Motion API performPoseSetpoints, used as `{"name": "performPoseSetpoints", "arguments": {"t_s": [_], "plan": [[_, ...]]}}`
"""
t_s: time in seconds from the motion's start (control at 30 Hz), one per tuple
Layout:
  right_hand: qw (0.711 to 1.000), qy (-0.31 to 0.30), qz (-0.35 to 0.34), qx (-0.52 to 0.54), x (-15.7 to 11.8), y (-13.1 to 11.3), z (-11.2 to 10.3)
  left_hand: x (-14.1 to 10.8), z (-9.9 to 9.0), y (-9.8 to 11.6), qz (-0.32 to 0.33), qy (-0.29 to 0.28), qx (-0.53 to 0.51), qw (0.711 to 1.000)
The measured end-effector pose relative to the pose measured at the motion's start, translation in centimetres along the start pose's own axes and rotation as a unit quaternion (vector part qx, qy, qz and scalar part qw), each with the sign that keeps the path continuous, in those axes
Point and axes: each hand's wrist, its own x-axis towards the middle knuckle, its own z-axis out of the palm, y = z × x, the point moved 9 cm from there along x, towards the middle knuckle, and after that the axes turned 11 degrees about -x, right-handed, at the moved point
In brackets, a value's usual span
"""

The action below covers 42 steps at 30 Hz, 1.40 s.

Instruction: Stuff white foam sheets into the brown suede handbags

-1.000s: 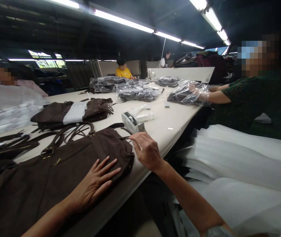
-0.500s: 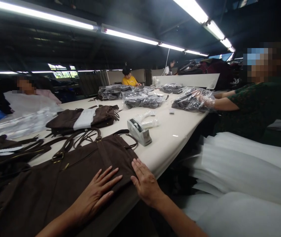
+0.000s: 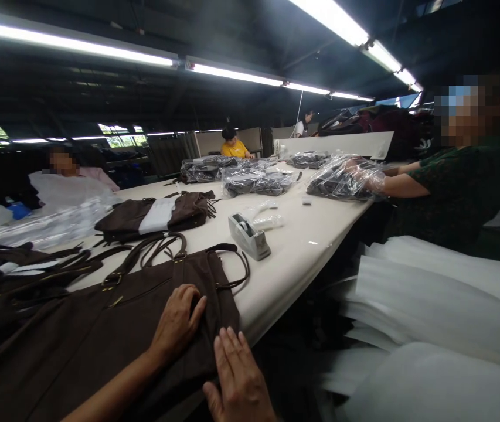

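Observation:
A large dark brown handbag (image 3: 113, 334) lies flat on the table before me, its handles pointing away. My left hand (image 3: 177, 325) rests on its front panel, fingers bent and thumb apart, with no cloth visibly gripped. Along the bag's right edge lies my right hand (image 3: 241, 378), its fingers stretched out side by side and the thumb spread. A thin strap (image 3: 238, 272) loops off the bag's upper right corner. Beyond that corner stands a grey tape dispenser (image 3: 250, 237).
Another brown bag with a white paper band (image 3: 157, 215) lies further back. Bags in clear plastic (image 3: 258, 180) sit mid-table. To the right, a co-worker's arm (image 3: 403, 184) reaches to a wrapped bag. White foam sheets (image 3: 434, 305) are stacked beside the table edge (image 3: 302, 293).
My left hand has gone from flat with spread fingers to bent fingers. My right hand has slid nearer to me along the bag's edge. The bag's right strap has swung outward.

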Motion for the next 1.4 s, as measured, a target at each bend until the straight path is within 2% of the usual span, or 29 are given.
{"name": "performPoseSetpoints", "arguments": {"t_s": [0.03,0.07,0.1,0.23,0.4,0.5,0.6,0.67,0.8,0.9,1.03,1.13,1.2,1.27,1.33,1.4], "plan": [[1.000,-0.004,0.003,0.009,0.3,0.1,-0.3,-0.1,0.3,-0.3,0.002,0.050,0.001,0.999],[1.000,-0.012,0.006,0.023,0.8,0.4,-0.6,-0.4,0.8,-0.5,0.010,0.071,0.000,0.997],[0.999,-0.023,0.011,0.040,1.3,0.7,-1.0,-0.7,1.5,-0.8,0.019,0.068,0.000,0.997],[0.992,-0.060,0.044,0.101,1.9,2.6,-1.1,-2.1,3.4,-0.7,0.049,-0.033,0.020,0.998],[0.989,-0.017,0.092,0.117,-0.1,4.6,-0.3,-2.4,2.8,0.3,0.037,-0.068,0.012,0.997],[0.975,0.001,0.181,0.127,-0.3,6.0,-0.3,-2.2,2.7,0.3,0.011,-0.071,-0.015,0.997],[0.949,-0.018,0.281,0.141,0.5,7.1,-0.1,-2.2,2.4,0.2,-0.009,-0.052,-0.044,0.998],[0.936,-0.051,0.308,0.162,1.2,6.9,0.5,-2.2,2.1,-0.1,-0.010,-0.033,-0.057,0.998],[0.940,-0.059,0.270,0.198,3.3,5.7,0.4,-2.1,0.7,-1.7,-0.016,0.016,-0.032,0.999],[0.952,-0.058,0.216,0.209,6.7,5.6,0.4,-1.8,-1.9,-4.4,-0.054,0.046,0.044,0.997],[0.967,-0.035,0.183,0.174,11.9,8.7,1.6,-2.8,-6.7,-8.2,-0.109,0.053,0.140,0.983],[0.973,-0.062,0.173,0.140,13.2,11.1,4.0,-6.0,-9.4,-9.8,-0.112,0.074,0.189,0.973],[0.979,-0.083,0.154,0.104,12.5,11.5,4.9,-8.7,-9.6,-11.1,-0.141,0.071,0.194,0.968],[0.987,-0.083,0.137,0.025,11.6,11.0,4.4,-11.0,-8.8,-12.4,-0.187,0.053,0.176,0.965],[0.989,-0.068,0.106,-0.081,11.5,9.3,2.9,-12.2,-7.8,-13.1,-0.216,0.040,0.161,0.962],[0.985,-0.061,0.038,-0.154,12.5,6.3,1.6,-12.2,-7.3,-13.3,-0.224,0.041,0.157,0.961]]}}
